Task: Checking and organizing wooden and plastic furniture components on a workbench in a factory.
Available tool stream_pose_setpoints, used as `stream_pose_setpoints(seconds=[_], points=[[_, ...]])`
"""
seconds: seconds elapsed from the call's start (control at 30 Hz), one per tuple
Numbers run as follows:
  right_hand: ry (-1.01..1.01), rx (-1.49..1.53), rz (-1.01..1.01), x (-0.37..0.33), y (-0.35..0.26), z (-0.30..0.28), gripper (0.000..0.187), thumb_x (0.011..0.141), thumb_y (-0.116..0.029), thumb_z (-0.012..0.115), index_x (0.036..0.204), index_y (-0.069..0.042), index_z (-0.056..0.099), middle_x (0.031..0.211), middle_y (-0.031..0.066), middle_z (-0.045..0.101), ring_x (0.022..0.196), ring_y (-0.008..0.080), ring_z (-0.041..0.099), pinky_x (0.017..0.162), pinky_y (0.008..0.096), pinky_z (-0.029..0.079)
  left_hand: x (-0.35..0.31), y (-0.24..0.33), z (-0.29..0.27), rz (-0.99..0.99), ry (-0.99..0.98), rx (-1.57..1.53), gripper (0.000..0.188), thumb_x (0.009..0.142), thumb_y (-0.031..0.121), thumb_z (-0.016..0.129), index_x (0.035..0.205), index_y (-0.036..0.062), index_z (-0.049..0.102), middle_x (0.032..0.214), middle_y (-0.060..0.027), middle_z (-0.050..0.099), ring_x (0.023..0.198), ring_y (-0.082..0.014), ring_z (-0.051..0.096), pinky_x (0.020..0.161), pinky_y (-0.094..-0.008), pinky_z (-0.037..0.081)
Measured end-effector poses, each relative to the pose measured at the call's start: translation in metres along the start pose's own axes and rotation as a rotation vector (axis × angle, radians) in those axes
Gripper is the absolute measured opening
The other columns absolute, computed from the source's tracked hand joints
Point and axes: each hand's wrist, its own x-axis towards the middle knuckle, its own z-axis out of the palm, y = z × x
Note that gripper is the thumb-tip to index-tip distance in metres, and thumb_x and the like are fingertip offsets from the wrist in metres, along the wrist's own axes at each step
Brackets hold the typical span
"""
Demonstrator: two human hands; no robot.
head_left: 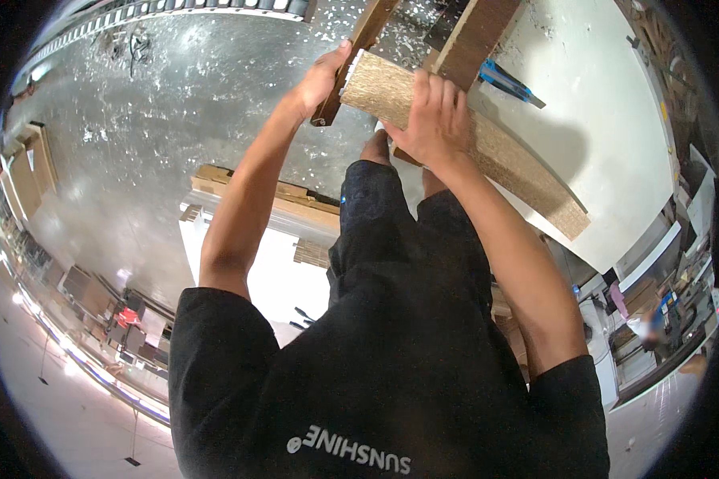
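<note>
My right hand (438, 120) is wrapped over a long strip of chipboard (527, 168), its fingers across the top face and its thumb at the near edge. The strip slants from upper left to lower right, and small white bits show along its left end. At the upper left, my left hand (321, 80) grips the side of a dark brown wooden bar (364, 33); most of its fingers are hidden. The bar's near end lies just left of the chipboard. A blue utility knife (507, 80) with its blade out rests on a white board (607, 104), right of my right hand.
Another brown beam (475, 40) runs beyond my right hand. White scraps litter the grey floor (176, 104). White panels with wooden edges (276, 271) lie by my left forearm. A cluttered bench (663, 319) stands at the right, and boards (28, 172) at the far left.
</note>
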Motion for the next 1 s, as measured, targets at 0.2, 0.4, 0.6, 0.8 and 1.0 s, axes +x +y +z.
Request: stream_pose_setpoints(seconds=[0.2,0.4,0.6,0.8,1.0], points=[[0.008,0.026,0.01,-0.002,0.0,0.002,0.101,0.075,-0.048,0.09,0.15,0.001,0.043,0.129,0.014,0.053,0.121,0.0316,0.051,0.11,0.0495,0.038,-0.008,0.005,0.006,0.044,0.064,0.205,0.075,0.113,0.062,0.041,0.154,0.0009,0.055,0.144,-0.0144,0.065,0.129,-0.0223,0.058,0.114,-0.0368,0.043],[0.016,0.065,0.011,-0.001,0.001,-0.005,0.097,0.076,-0.047,0.09,0.148,0.001,0.046,0.128,0.0129,0.055,0.121,0.0304,0.052,0.109,0.0477,0.038,-0.027,0.013,0.024,0.215,0.076,0.263,0.074,0.114,0.059,0.039,0.167,0.0073,0.039,0.163,-0.0169,0.049,0.151,-0.0277,0.041,0.125,-0.0395,0.031],[0.011,0.078,0.033,0.002,0.004,-0.013,0.094,0.074,-0.045,0.091,0.144,0.003,0.051,0.126,0.0134,0.058,0.12,0.03,0.054,0.109,0.0453,0.039,-0.013,0.031,0.03,0.337,0.141,0.402,0.057,0.116,0.046,0.048,0.154,0.0037,0.053,0.129,-0.0076,0.066,0.115,-0.016,0.058,0.099,-0.0343,0.048],[0.041,0.103,0.01,-0.004,0.007,-0.013,0.092,0.069,-0.042,0.093,0.141,0.003,0.056,0.124,0.0136,0.062,0.118,0.0308,0.058,0.109,0.0434,0.041,0.027,0.107,0.146,1.102,0.372,1.014,0.046,0.1,0.03,0.071,0.139,0.0068,0.063,0.115,-0.0217,0.072,0.098,-0.0358,0.073,0.084,-0.0493,0.058],[0.219,0.118,-0.088,-0.002,0.007,0.016,0.074,0.08,-0.047,0.08,0.136,-0.003,0.058,0.123,0.0174,0.067,0.123,0.0361,0.059,0.107,0.0507,0.043,0.09,0.089,0.274,1.062,0.02,1.553,0.052,0.1,0.037,0.069,0.145,0.0115,0.061,0.138,-0.017,0.062,0.118,-0.0373,0.068,0.101,-0.0488,0.054]])
